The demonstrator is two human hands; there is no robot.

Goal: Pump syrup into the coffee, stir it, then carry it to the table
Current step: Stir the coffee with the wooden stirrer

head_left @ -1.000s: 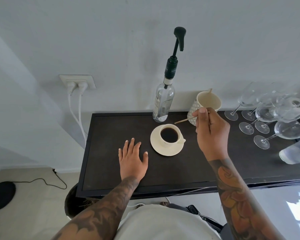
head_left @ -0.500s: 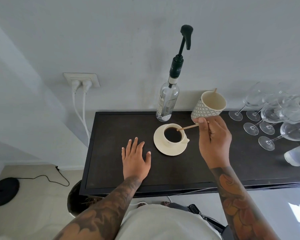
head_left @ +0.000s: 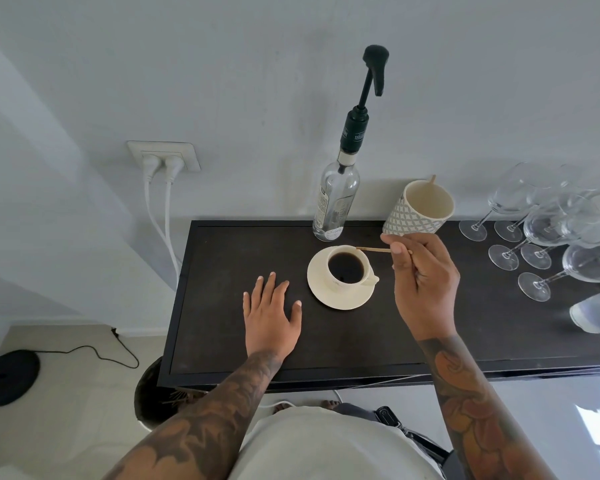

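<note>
On top of the dark console table (head_left: 222,341) against the wall, everything's laid out pretty close together. Biggest piece is the syrup bottle (head_left: 335,199) with its tall black pump, standing at the back edge, just behind the coffee. Right of it there's a patterned cup (head_left: 417,211) with one more stick poking out, and further right a bunch of wine glasses (head_left: 548,230).

Left hand (head_left: 272,315) lies flat on the tabletop, fingers straight and spread, just beside the saucer (head_left: 340,296) but not touching it. Right hand (head_left: 421,275) is pinching a wooden stir stick (head_left: 373,250) between thumb and fingertips.

The coffee cup (head_left: 347,270) sits on its saucer mid-table, full of black coffee.

What's different from a second ago: the stick was off by the patterned cup, then swung in, and now its tip is right at the cup's far rim. Can't tell if it's actually in the liquid yet. My guess is stirring's just about to start, so carrying comes after that.
</note>
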